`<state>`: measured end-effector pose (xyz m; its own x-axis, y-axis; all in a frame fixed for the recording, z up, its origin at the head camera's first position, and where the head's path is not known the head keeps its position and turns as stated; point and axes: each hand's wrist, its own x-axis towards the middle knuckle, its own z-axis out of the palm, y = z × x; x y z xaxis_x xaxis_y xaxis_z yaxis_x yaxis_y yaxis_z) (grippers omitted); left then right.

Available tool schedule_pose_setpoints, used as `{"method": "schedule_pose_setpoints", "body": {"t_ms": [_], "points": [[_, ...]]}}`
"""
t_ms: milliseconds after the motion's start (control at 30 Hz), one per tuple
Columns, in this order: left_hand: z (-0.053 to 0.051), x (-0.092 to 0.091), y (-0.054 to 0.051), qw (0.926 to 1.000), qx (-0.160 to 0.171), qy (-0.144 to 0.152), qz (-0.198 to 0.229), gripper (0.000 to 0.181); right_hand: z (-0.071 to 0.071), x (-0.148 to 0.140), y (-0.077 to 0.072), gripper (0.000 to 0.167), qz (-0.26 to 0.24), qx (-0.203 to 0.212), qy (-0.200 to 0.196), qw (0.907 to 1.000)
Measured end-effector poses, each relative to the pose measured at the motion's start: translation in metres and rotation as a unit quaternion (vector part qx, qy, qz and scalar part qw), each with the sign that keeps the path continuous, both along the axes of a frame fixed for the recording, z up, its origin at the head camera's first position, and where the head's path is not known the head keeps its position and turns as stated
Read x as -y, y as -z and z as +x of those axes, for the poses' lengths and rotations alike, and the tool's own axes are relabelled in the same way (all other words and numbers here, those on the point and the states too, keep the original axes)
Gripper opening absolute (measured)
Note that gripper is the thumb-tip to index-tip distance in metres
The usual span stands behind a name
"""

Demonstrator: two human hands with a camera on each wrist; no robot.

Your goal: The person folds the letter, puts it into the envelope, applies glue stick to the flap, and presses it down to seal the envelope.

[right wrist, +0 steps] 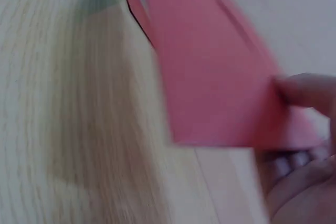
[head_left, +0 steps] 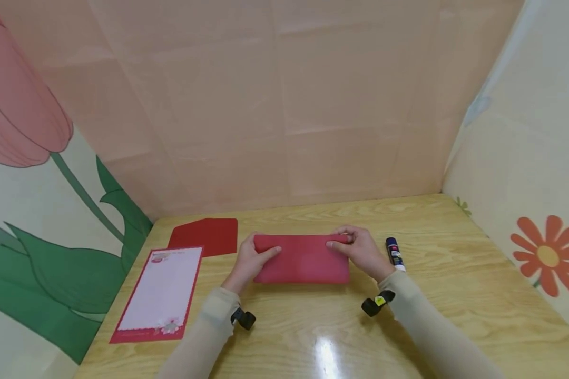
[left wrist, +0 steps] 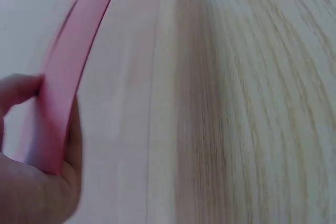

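Head view shows both hands gripping one pink-red folded paper (head_left: 303,266), held up over the wood-grain table (head_left: 284,337); the left hand (head_left: 252,259) pinches its left end, thumb laid across the near face and the other fingers mostly hidden behind; the right hand (head_left: 364,253) pinches its upper right corner, thumb tip on the near face, forefinger bent along the top edge; the gap between thumb and fingers on either side is only as wide as the paper they clasp. Left wrist view has the paper nearly edge-on, seated between thumb and fingers and reaching down to the base of the thumb; right wrist view, rather blurred, has the thumb on one face and the other fingers curled at the far side, the paper's broad face stretching away from them. Left of the left hand lie a dark red envelope (head_left: 212,237) and a white sheet with a red border (head_left: 158,297), its top edge close to the envelope; a glue stick (head_left: 394,252) lies just beyond the right wrist.
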<state>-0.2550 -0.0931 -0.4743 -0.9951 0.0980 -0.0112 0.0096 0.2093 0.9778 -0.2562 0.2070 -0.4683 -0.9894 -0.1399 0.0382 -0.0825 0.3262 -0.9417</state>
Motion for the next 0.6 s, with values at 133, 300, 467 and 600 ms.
{"method": "schedule_pose_setpoints", "body": {"t_ms": [133,300,467,600], "points": [[0.003,-0.003,0.006,0.9962,0.003,0.002,-0.087,0.064,-0.004,0.001,0.008,0.030,0.037,0.060,0.004,0.9975],[0.012,-0.007,0.012,0.9682,-0.065,0.051,-0.236,0.038,-0.006,0.003,0.022,0.027,0.077,0.131,-0.001,0.9884],[0.020,-0.015,0.010,0.9313,-0.136,0.138,-0.309,0.023,-0.003,0.006,0.022,0.027,0.157,0.094,-0.015,0.9830],[0.025,-0.022,0.010,0.9034,-0.150,0.189,-0.354,0.024,0.000,0.010,0.017,0.027,0.234,0.029,-0.011,0.9717]]}}
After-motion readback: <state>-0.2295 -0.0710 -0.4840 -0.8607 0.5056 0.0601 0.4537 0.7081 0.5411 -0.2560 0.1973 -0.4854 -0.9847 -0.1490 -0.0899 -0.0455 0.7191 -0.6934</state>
